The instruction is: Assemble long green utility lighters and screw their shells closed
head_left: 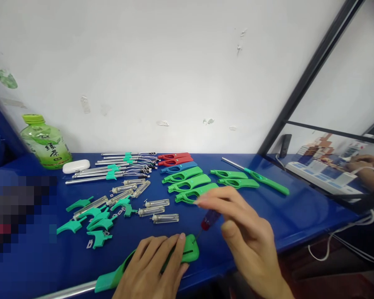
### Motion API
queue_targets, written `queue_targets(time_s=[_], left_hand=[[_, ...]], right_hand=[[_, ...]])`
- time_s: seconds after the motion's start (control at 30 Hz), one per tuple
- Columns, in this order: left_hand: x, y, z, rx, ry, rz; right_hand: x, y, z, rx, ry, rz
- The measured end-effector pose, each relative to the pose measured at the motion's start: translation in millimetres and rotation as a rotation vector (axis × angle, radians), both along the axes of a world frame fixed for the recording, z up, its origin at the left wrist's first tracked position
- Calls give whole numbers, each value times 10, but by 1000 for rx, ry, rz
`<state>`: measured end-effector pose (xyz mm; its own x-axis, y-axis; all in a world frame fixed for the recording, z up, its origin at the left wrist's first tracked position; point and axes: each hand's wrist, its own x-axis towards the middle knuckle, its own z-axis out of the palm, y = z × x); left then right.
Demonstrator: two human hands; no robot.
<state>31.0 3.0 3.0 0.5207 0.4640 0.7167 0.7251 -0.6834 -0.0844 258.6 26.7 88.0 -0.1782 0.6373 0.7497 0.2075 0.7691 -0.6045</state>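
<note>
My left hand [157, 265] is wrapped over a long green lighter [191, 248] near the table's front edge, pressing it down. The lighter's metal tube [70, 289] points to the lower left. A screwdriver [208, 220] with a red and purple handle leans over the lighter's right end, its thin shaft reaching the green plastic. My right hand [252, 236] is at the handle, fingers over its upper end and thumb beside it; part of the handle is hidden. Beyond lie green lighter casings [190, 182] and clear fuel tanks [165, 218].
Teal trigger pieces [101, 222] and metal tubes with wires [93, 175] lie at left. A green tea bottle [46, 143] and a white case [76, 166] stand near the wall. Red casings [177, 159], an assembled lighter [268, 182] and a power strip [324, 178] are farther right.
</note>
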Motion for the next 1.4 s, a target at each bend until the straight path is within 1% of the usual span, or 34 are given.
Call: queue_targets(time_s=[0.07, 0.13, 0.2, 0.3, 0.37, 0.43, 0.5, 0.57, 0.6, 0.63, 0.77, 0.83, 0.9, 0.97, 1.03, 1.07, 1.13, 1.2, 1.27, 1.33, 1.4], left_hand=[[0, 8, -3, 2, 0, 0], [3, 16, 2, 1, 0, 1], [6, 22, 9, 3, 1, 0], [7, 22, 11, 15, 3, -2], [9, 16, 5, 20, 7, -2], [14, 9, -1, 20, 11, 3], [23, 3, -3, 9, 16, 13], [31, -1, -1, -9, 19, 24], [32, -3, 1, -21, 24, 27], [31, -5, 1, -29, 27, 31], [5, -20, -14, -45, 45, 48], [-11, -22, -29, -36, 50, 52], [-18, -17, -42, -26, 56, 51], [-13, -12, -47, -23, 65, 48], [-5, -13, -43, -22, 71, 46], [-2, -17, -39, -28, 74, 48], [-2, -27, -29, -29, 73, 48], [-12, -32, -20, -33, 74, 45], [-21, -27, -14, -34, 74, 46], [-20, -15, -10, -40, 77, 52], [-9, -6, -10, -36, 78, 52]], right_hand=[[2, -22, 28, -56, -28, 105], [-33, 8, 19, -74, 21, 131], [-79, 74, -19, -44, 64, 65], [-95, 151, -78, 54, 94, -92], [-55, 143, -81, 94, 79, -143], [4, 95, -47, 55, 6, -105], [45, 43, 4, -25, -46, 12], [42, 17, 37, -70, -15, 129], [22, 17, 39, -74, 15, 156], [-7, 23, 31, -69, 42, 156], [-124, 42, -40, -23, 118, 27], [-126, 17, -41, -9, 118, -7], [-79, -24, -9, -32, 49, 21], [-16, -51, 26, -93, -23, 117], [20, -38, 26, -144, -23, 214], [21, -15, 7, -148, 7, 233], [-9, 47, -55, -113, 81, 209], [-55, 104, -116, -61, 134, 142], [-80, 124, -134, -43, 150, 80], [-66, 96, -100, -51, 113, 61], [-24, 40, -40, -83, 23, 108]])
